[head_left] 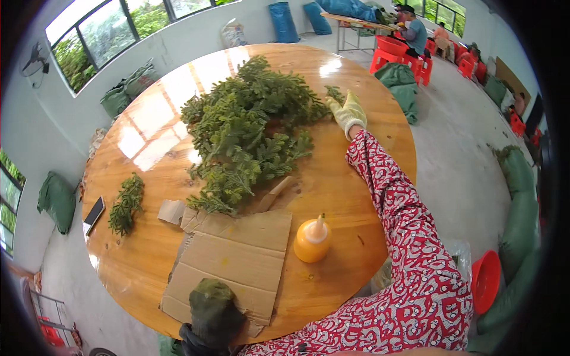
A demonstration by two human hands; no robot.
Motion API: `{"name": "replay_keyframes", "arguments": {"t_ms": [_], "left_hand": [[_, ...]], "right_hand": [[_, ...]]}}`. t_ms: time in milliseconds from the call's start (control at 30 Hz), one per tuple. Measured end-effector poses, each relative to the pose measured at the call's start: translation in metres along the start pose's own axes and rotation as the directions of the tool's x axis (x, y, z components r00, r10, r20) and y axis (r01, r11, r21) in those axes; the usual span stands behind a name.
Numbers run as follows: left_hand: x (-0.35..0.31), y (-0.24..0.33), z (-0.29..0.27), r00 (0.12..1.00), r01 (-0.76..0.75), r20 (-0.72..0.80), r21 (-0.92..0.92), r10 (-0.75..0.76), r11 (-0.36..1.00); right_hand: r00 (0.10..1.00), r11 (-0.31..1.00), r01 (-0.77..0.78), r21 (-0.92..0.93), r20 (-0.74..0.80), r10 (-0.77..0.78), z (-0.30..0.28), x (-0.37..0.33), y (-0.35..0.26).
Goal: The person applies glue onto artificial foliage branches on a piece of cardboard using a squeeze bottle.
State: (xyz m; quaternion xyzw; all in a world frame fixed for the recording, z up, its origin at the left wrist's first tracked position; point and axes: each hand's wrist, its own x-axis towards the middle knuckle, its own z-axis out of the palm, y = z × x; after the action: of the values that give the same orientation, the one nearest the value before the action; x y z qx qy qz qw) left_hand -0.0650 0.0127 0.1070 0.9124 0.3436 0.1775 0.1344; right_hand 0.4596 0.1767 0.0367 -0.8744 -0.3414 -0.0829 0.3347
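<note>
Two gloved hands are working: the right hand (347,111) is reaching far across the table (356,196), its fingers closing on a small green sprig (334,94) just right of the big pile of branches (249,130). The left hand (196,341) is gripping a dark green bundle (214,311) over one cardboard sheet (231,261). One orange bottle (313,239) is standing between them.

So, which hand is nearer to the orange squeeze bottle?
Left. The left hand, in a dark glove holding a green clump, rests on the cardboard close beside the orange squeeze bottle. The right hand reaches far across the table into the green sprigs.
</note>
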Motion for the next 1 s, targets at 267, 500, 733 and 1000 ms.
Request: {"name": "replay_keyframes", "arguments": {"t_ms": [267,500,733,1000], "left_hand": [[0.002,0.009,-0.011,0.993,0.060,0.100,-0.042,-0.055,0.997],[-0.003,0.014,-0.012,0.995,0.061,0.085,-0.018,-0.059,0.998],[-0.003,0.013,-0.004,0.999,0.037,0.033,0.005,-0.037,0.999],[-0.003,0.010,-0.011,0.998,-0.016,0.064,-0.049,0.019,0.999]], "right_hand": [[0.898,0.952,0.024,0.306,0.412,-0.155,0.016,-0.002,-0.102],[0.655,0.886,0.226,0.405,0.610,-0.446,0.008,-0.044,-0.148],[0.566,0.795,0.272,0.543,0.578,-0.588,0.012,-0.044,-0.141],[0.658,0.723,0.610,0.325,0.301,-0.690,-0.022,-0.055,-0.144]]}}
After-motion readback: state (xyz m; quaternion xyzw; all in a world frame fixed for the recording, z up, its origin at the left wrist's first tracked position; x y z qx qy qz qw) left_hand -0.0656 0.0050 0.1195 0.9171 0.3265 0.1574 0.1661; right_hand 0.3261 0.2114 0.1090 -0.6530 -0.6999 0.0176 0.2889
